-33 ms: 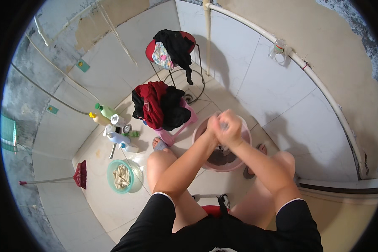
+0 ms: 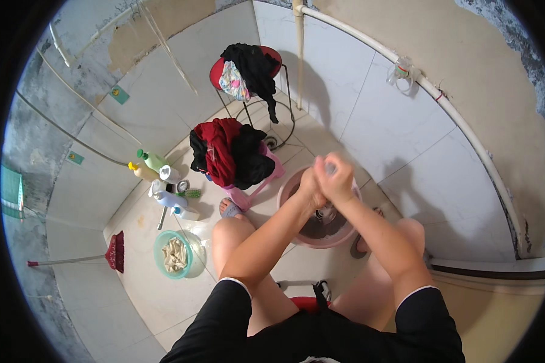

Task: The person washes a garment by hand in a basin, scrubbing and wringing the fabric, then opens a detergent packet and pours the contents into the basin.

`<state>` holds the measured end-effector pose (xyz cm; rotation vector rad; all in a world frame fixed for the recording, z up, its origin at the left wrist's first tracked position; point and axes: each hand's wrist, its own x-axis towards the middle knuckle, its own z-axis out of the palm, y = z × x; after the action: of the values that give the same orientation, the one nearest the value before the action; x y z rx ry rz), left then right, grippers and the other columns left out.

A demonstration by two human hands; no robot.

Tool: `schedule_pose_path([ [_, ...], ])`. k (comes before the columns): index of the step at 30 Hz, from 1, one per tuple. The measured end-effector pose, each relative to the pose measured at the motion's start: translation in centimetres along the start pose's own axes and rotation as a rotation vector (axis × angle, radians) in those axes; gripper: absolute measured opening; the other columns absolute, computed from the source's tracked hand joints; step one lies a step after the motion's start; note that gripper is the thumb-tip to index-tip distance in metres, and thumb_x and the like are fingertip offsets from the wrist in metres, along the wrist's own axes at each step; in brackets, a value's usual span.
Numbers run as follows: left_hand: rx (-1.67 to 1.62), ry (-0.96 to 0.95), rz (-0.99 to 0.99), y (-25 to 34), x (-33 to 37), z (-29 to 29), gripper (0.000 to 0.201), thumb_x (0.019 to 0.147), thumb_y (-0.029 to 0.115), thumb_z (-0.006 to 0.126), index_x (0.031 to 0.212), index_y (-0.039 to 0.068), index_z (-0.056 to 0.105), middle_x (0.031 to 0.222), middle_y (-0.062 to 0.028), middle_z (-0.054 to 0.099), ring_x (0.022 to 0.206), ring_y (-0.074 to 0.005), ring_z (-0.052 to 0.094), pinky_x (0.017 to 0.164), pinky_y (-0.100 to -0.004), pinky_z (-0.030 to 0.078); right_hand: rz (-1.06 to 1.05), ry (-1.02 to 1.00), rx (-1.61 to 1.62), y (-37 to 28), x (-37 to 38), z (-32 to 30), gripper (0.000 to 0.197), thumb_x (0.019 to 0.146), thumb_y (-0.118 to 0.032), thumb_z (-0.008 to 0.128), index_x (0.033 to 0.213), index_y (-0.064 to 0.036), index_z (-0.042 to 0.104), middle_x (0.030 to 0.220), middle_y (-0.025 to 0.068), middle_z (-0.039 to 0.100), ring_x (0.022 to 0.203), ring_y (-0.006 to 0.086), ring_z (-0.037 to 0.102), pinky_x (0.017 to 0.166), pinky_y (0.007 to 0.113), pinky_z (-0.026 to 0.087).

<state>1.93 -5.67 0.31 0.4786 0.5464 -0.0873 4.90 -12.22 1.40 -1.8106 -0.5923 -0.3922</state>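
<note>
Above a pink basin (image 2: 318, 245) of dark water, my two hands press together between my knees. My left hand (image 2: 312, 186) is closed, its fingers curled against the right palm. Wrapped over from the other side is my right hand (image 2: 337, 176), also closed. A small pale grey patch shows between the fingers; what it is cannot be made out. Splashes or bubbles gleam on the water just below my wrists.
Beyond the basin, red and black clothes (image 2: 224, 151) heap on a pink stool (image 2: 275, 169). More clothes hang over a red stool (image 2: 215, 77). Left are several bottles (image 2: 154, 160), a green brush (image 2: 193, 193), a teal basin (image 2: 158, 257) holding pale cloth, and a red broom (image 2: 113, 253).
Both hands have shifted slightly right and my right hand has turned a little, so the grip looks looser. More of the water's gleam shows beneath. The surroundings stay the same.
</note>
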Motion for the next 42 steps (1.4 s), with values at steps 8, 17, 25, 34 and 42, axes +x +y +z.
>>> schedule_pose_path([
  [8, 0.149, 0.038, -0.119, 1.2, -0.8, 0.6, 0.034, 0.097, 0.030, 0.033, 0.102, 0.005, 0.055, 0.098, -0.0113, 0.062, 0.088, -0.0240, 0.062, 0.079, -0.0405, 0.051, -0.462, -0.025, 0.081, -3.7, -0.4, -1.4, 0.026, 0.068, -0.006, 0.068, 0.059, -0.0062, 0.043, 0.056, 0.0090, 0.044, 0.052, 0.0289, 0.047, 0.050, 0.036, 0.043],
  [17, 0.534, -0.028, -0.017, 4.7, -1.4, 0.5, 0.048, 0.098, 0.036, 0.028, 0.117, 0.000, 0.052, 0.107, -0.0150, 0.061, 0.099, -0.0247, 0.061, 0.087, -0.0407, 0.049, 0.017, -0.910, 0.032, -1.7, 3.6, -5.8, 0.092, 0.062, -0.021, 0.084, 0.140, -0.0155, 0.036, 0.124, 0.0126, 0.053, 0.117, 0.0289, 0.051, 0.099, 0.036, 0.041],
  [25, 0.357, 0.252, -0.086, 3.7, -2.6, 2.7, 0.062, 0.093, 0.046, 0.039, 0.139, 0.004, 0.035, 0.133, -0.0151, 0.046, 0.122, -0.0278, 0.043, 0.102, -0.0584, 0.026, 0.366, -0.235, -0.258, 4.6, 4.4, -5.0, 0.023, 0.066, -0.006, 0.066, 0.088, -0.0012, 0.064, 0.085, 0.0186, 0.062, 0.080, 0.0363, 0.058, 0.073, 0.040, 0.047],
  [34, -0.204, -0.606, 0.009, -4.5, 11.8, -16.0, 0.047, 0.093, 0.045, 0.041, 0.117, 0.006, 0.052, 0.112, -0.0163, 0.057, 0.104, -0.0329, 0.056, 0.089, -0.0467, 0.047, -0.276, -0.473, 0.286, -5.3, -3.2, -1.5, 0.025, 0.063, -0.017, 0.074, 0.070, -0.0024, 0.054, 0.087, 0.0123, 0.062, 0.077, 0.0313, 0.058, 0.083, 0.039, 0.043],
  [42, -0.011, 0.139, -0.064, -1.4, 2.7, -1.9, 0.029, 0.091, 0.026, 0.036, 0.096, 0.006, 0.056, 0.090, -0.0123, 0.060, 0.079, -0.0262, 0.059, 0.068, -0.0420, 0.050, 0.021, -0.117, -0.221, 3.0, 0.0, -0.9, 0.023, 0.070, -0.017, 0.074, 0.068, -0.0002, 0.057, 0.066, 0.0180, 0.057, 0.061, 0.0376, 0.055, 0.056, 0.044, 0.044],
])
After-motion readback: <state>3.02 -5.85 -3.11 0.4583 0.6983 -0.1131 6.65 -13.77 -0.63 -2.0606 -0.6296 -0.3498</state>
